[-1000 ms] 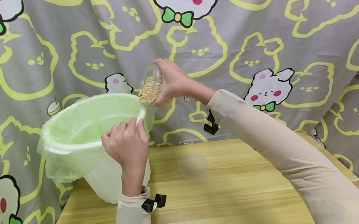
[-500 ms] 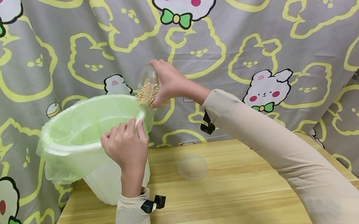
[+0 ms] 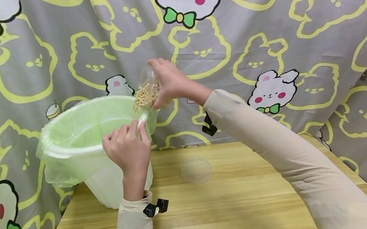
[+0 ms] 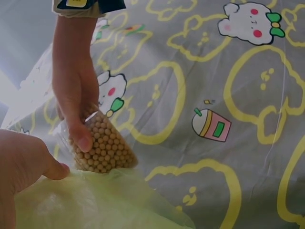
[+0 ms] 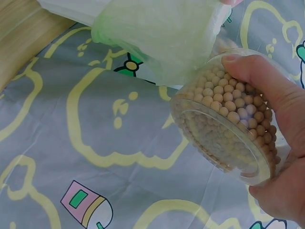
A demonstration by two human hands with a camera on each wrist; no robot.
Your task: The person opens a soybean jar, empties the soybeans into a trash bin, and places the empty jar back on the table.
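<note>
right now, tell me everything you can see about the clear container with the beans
The clear container is a round, see-through plastic tub packed with small tan beans. The right hand grips it, thumb on its side, tipped mouth-down over the rim of the green-lined bin, close to the bag.

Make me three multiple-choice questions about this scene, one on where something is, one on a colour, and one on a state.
1. Where is the clear lid?
A. On the wooden table
B. Inside the bin
C. In the left hand

2. What colour is the bag lining the bin?
A. Black
B. Pale green
C. Red

3. How is the jar of beans held?
A. Upright on the table
B. Lying on the table
C. Tilted over the bin's rim

Answers:
1. A, it lies flat on the table right of the bin.
2. B, green film drapes over the rim.
3. C, the right hand tips it, while the left hand grips the rim.
</note>
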